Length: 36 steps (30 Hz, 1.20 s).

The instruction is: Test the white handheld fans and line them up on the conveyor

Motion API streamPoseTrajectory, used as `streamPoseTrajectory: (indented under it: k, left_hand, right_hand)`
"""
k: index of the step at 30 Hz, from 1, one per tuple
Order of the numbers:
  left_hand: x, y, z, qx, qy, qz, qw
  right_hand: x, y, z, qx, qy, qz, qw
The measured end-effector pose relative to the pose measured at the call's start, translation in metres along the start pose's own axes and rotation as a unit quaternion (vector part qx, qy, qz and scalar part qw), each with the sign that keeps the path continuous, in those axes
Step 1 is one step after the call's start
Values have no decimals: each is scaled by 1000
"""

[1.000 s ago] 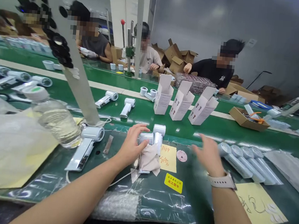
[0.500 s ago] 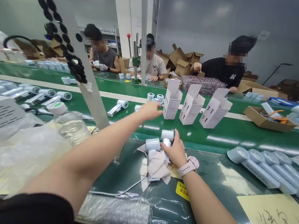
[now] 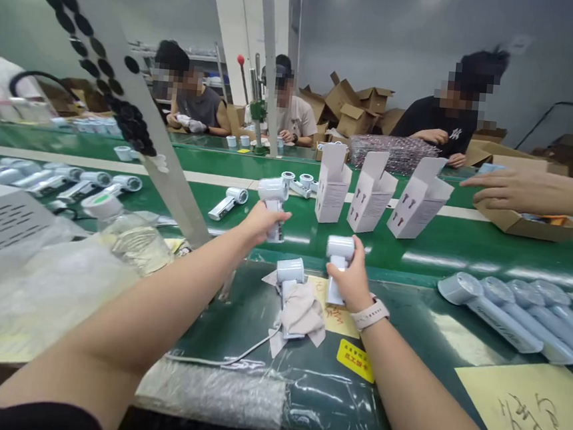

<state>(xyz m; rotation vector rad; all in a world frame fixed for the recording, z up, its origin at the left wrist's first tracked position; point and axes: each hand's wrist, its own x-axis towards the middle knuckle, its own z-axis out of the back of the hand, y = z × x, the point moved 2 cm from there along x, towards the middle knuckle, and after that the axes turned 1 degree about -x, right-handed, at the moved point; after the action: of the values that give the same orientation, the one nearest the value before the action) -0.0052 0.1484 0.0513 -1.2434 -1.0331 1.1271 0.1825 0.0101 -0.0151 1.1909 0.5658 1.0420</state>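
Green belt (image 3: 429, 246); left hand (image 3: 264, 225) shut round glossy hair dryer (image 3: 273, 190); right hand (image 3: 354, 271) round second dryer (image 3: 340, 248).

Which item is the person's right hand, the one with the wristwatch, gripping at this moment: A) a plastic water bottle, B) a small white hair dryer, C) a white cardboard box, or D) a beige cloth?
B. The right hand is closed around the handle of the small white hair dryer, with its head sticking up above the fingers.

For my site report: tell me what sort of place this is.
Probably a factory assembly and packing line. A green conveyor belt runs past a co-worker, open white cartons stand on it, the left hand holds a hair dryer, and the right hand holds another.
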Motion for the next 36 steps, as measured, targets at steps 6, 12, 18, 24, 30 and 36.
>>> streamPoseTrajectory:
  k: [6,12,18,24,30,36]
  left_hand:
    - [-111,21,-12,-254,220,121,934]
    - [-123,26,1,-391,202,111,891]
    - [-102,21,27,-436,66,67,895]
    - [-102,19,29,-456,17,15,890]
    - [-111,13,16,-481,131,-17,867]
    - [-102,20,25,-492,90,-40,865]
  right_hand:
    - [-29,54,-10,86,10,120,989]
    - [-43,70,-41,56,55,161,984]
    - [-66,64,-49,-183,55,293,937]
    - [-82,68,-78,-484,124,280,820]
    - [-79,66,-71,-377,114,304,868]
    - [-88,69,-43,12,361,28,932]
